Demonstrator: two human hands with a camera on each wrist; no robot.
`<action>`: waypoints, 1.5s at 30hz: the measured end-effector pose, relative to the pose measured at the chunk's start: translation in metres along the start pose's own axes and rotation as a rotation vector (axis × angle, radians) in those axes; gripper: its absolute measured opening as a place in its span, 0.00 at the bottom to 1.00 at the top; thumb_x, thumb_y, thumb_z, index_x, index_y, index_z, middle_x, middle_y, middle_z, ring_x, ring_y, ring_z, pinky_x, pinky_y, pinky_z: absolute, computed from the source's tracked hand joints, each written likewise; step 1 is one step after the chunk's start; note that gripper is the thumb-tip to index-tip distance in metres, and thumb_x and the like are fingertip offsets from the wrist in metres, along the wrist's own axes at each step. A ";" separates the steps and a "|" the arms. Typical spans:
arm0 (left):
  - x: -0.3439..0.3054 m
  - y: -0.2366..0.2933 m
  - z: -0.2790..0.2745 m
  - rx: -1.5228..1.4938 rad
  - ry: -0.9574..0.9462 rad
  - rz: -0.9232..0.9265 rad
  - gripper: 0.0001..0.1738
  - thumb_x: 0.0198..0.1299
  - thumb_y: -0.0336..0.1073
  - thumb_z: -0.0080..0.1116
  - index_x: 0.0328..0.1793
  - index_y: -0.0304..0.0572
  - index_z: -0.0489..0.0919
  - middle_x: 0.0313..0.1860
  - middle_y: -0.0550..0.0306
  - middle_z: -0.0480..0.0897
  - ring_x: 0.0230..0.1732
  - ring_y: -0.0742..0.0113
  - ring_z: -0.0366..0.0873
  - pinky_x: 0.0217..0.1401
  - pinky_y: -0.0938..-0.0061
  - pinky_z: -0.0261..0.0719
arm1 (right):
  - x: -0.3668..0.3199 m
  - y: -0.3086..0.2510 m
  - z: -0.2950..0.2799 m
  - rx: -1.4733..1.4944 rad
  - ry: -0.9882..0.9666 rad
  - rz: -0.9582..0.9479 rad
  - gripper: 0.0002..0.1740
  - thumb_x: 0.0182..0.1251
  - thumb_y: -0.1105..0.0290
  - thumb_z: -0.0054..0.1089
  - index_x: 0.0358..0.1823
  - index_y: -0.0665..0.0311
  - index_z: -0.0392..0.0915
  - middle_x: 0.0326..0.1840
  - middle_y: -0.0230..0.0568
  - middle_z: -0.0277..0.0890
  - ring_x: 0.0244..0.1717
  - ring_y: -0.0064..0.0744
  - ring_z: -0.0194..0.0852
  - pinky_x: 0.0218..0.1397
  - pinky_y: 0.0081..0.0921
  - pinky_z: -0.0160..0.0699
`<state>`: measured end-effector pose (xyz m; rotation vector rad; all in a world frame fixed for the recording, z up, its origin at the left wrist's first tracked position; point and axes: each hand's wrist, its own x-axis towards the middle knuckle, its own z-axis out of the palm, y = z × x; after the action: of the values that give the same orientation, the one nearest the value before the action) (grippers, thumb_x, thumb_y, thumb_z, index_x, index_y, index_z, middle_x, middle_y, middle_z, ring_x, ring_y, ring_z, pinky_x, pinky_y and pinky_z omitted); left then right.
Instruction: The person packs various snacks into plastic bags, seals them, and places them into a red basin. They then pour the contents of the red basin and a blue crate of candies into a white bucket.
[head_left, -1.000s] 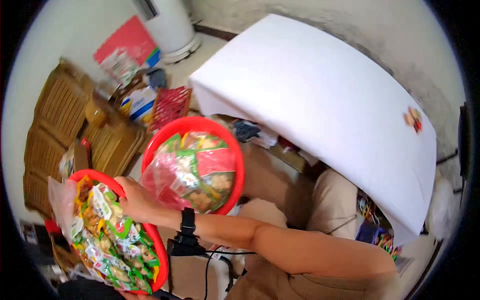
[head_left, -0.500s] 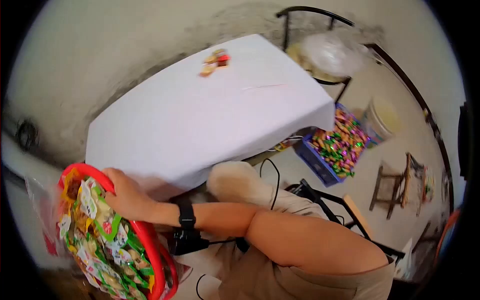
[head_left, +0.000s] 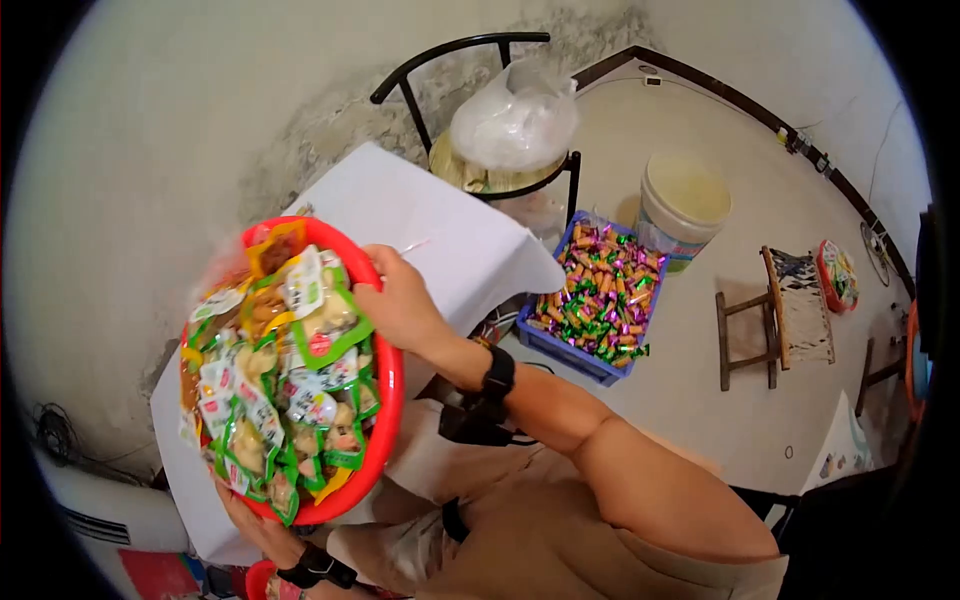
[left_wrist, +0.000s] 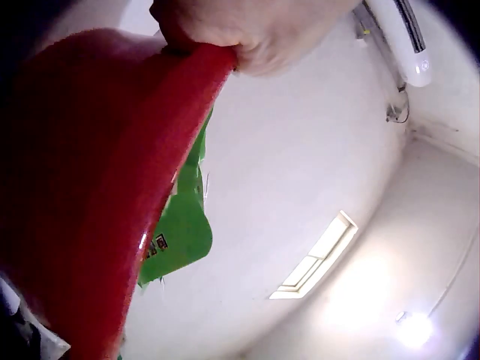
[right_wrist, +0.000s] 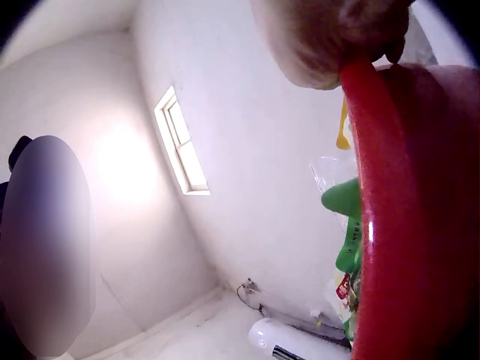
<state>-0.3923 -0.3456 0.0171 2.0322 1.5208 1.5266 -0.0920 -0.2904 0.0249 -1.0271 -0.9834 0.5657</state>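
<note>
A red basin (head_left: 392, 415) full of small green, white and yellow food packets (head_left: 255, 400) is held tilted over the white-covered table (head_left: 450, 235). My right hand (head_left: 400, 305) grips its right rim, fingers curled over the edge. At the lower left of the basin, my left hand (head_left: 255, 525) holds the rim, its fingers partly hidden underneath. The left wrist view has my left hand (left_wrist: 255, 30) closed on the edge of the basin (left_wrist: 82, 150); in the right wrist view my right hand (right_wrist: 337, 37) pinches the rim of the basin (right_wrist: 420, 225).
Right of the table, a blue crate (head_left: 570, 355) of wrapped candies stands beside a white bucket (head_left: 685, 205). A black-framed chair (head_left: 410, 100) bears a plastic bag (head_left: 515, 120). Farther right are a wooden stool (head_left: 770, 320) and another red container (head_left: 838, 275) on the floor.
The head view has swung right, from the wooden furniture to the crate and bucket. The basin has moved from the lower left to over the table, and more of my left hand shows.
</note>
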 end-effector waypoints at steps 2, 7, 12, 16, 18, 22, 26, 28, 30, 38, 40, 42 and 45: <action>0.034 -0.037 0.013 -1.170 -0.053 -0.616 0.25 0.62 0.45 0.46 0.60 0.36 0.65 0.55 0.49 0.72 0.52 0.58 0.72 0.55 0.66 0.70 | -0.001 -0.008 -0.013 -0.031 0.044 0.023 0.19 0.51 0.78 0.48 0.48 0.73 0.67 0.42 0.46 0.73 0.45 0.32 0.72 0.51 0.24 0.68; 0.059 -0.022 0.043 -1.323 -0.197 -0.622 0.22 0.65 0.44 0.42 0.60 0.38 0.66 0.55 0.51 0.73 0.51 0.59 0.74 0.53 0.63 0.74 | -0.010 -0.022 -0.048 0.146 0.156 0.037 0.20 0.50 0.80 0.51 0.48 0.74 0.64 0.38 0.45 0.74 0.40 0.30 0.73 0.43 0.23 0.72; 0.082 0.006 0.101 -1.366 -0.395 -0.638 0.23 0.65 0.42 0.41 0.61 0.36 0.64 0.54 0.48 0.73 0.52 0.58 0.74 0.54 0.62 0.73 | -0.009 -0.014 -0.107 0.340 0.245 0.208 0.22 0.50 0.84 0.49 0.50 0.75 0.62 0.39 0.44 0.75 0.37 0.29 0.76 0.41 0.21 0.76; 0.089 0.028 0.108 -1.361 -0.511 -0.610 0.22 0.65 0.41 0.39 0.60 0.34 0.64 0.53 0.46 0.74 0.50 0.58 0.75 0.53 0.63 0.74 | -0.031 -0.035 -0.130 0.412 0.191 0.218 0.19 0.50 0.83 0.48 0.47 0.73 0.69 0.41 0.42 0.76 0.37 0.26 0.76 0.42 0.22 0.76; 0.093 0.029 0.106 -1.392 -0.555 -0.607 0.22 0.66 0.41 0.39 0.60 0.33 0.64 0.53 0.45 0.74 0.50 0.57 0.75 0.52 0.63 0.75 | -0.047 -0.048 -0.134 0.364 0.228 0.234 0.19 0.50 0.81 0.49 0.47 0.72 0.70 0.40 0.40 0.76 0.36 0.25 0.76 0.42 0.21 0.75; 0.123 0.013 0.107 -1.419 -0.718 -0.621 0.21 0.66 0.40 0.39 0.58 0.33 0.65 0.52 0.47 0.74 0.48 0.58 0.76 0.51 0.63 0.76 | -0.066 -0.090 -0.106 0.230 0.378 0.154 0.15 0.48 0.80 0.52 0.41 0.72 0.73 0.35 0.40 0.77 0.32 0.25 0.75 0.36 0.20 0.74; 0.135 0.011 0.109 -1.477 -0.834 -0.601 0.19 0.65 0.39 0.40 0.56 0.33 0.66 0.51 0.48 0.75 0.48 0.61 0.76 0.49 0.66 0.76 | -0.080 -0.100 -0.091 0.093 0.510 0.126 0.15 0.49 0.80 0.49 0.41 0.74 0.73 0.34 0.40 0.77 0.32 0.25 0.75 0.36 0.20 0.74; 0.146 0.003 0.118 -1.476 -0.852 -0.615 0.19 0.65 0.39 0.40 0.56 0.32 0.66 0.50 0.48 0.75 0.47 0.61 0.76 0.49 0.67 0.76 | -0.079 -0.096 -0.083 0.122 0.613 0.049 0.17 0.48 0.80 0.48 0.42 0.74 0.73 0.35 0.40 0.77 0.32 0.26 0.75 0.36 0.20 0.74; 0.157 -0.007 0.125 -1.459 -0.909 -0.621 0.15 0.64 0.37 0.42 0.50 0.33 0.69 0.47 0.49 0.76 0.45 0.62 0.77 0.49 0.67 0.76 | -0.089 -0.097 -0.069 0.166 0.652 0.000 0.17 0.48 0.81 0.48 0.43 0.74 0.72 0.36 0.41 0.77 0.32 0.26 0.75 0.37 0.20 0.74; 0.188 -0.027 0.142 -1.502 -1.433 -0.615 0.22 0.63 0.35 0.43 0.63 0.38 0.61 0.58 0.53 0.70 0.58 0.63 0.68 0.59 0.66 0.68 | -0.108 -0.084 -0.039 0.224 0.720 -0.233 0.23 0.47 0.81 0.45 0.49 0.74 0.69 0.41 0.43 0.75 0.36 0.27 0.75 0.41 0.21 0.75; 0.191 -0.027 0.139 -1.506 -1.428 -0.617 0.23 0.64 0.33 0.39 0.65 0.40 0.58 0.61 0.53 0.67 0.58 0.64 0.68 0.60 0.66 0.68 | -0.116 -0.062 -0.051 0.185 0.728 -0.253 0.22 0.47 0.80 0.44 0.48 0.74 0.69 0.41 0.43 0.75 0.37 0.27 0.75 0.42 0.21 0.75; 0.190 -0.034 0.143 -1.524 -1.484 -0.538 0.27 0.61 0.36 0.47 0.66 0.41 0.59 0.59 0.57 0.70 0.56 0.67 0.69 0.60 0.68 0.67 | -0.122 -0.044 -0.053 0.148 0.823 -0.259 0.21 0.47 0.80 0.44 0.47 0.74 0.69 0.41 0.42 0.75 0.38 0.28 0.75 0.43 0.21 0.74; 0.181 -0.045 0.154 -1.632 -1.451 -0.536 0.25 0.60 0.33 0.45 0.64 0.40 0.60 0.58 0.58 0.70 0.55 0.68 0.70 0.60 0.67 0.66 | -0.118 -0.053 -0.034 0.186 0.821 -0.309 0.20 0.47 0.80 0.43 0.46 0.74 0.69 0.41 0.42 0.75 0.37 0.28 0.74 0.43 0.21 0.74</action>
<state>-0.3065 -0.1193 0.0279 0.8817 -0.0423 0.2887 -0.1203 -0.4213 0.0187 -0.8030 -0.3332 -0.0444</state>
